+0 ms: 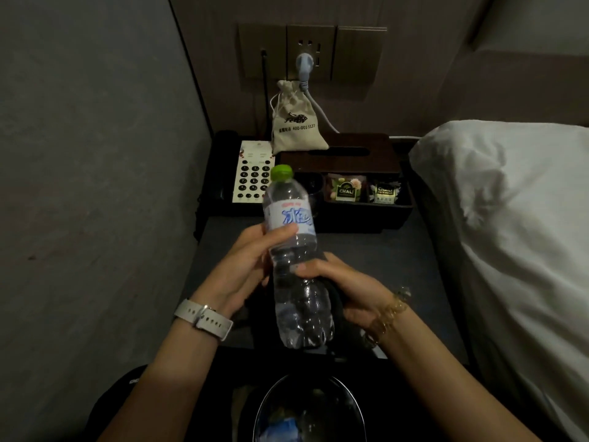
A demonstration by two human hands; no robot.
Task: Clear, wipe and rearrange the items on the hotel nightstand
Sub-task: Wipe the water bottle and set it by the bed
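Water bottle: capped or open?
Capped: the green cap sits on the water bottle, which both hands grip, left hand, right hand.

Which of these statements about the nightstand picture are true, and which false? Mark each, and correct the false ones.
1. Both hands hold the bottle. True: the left hand grips its upper part, the right hand its middle.
2. The bottle's cap is red. False: it is green.
3. A cloth pouch rests on the tissue box. True.
4. The phone stands right of the tissue box. False: it stands to its left.
5. A plug sits in the wall socket. True.
6. The watch is on the right wrist. False: it is on the left.
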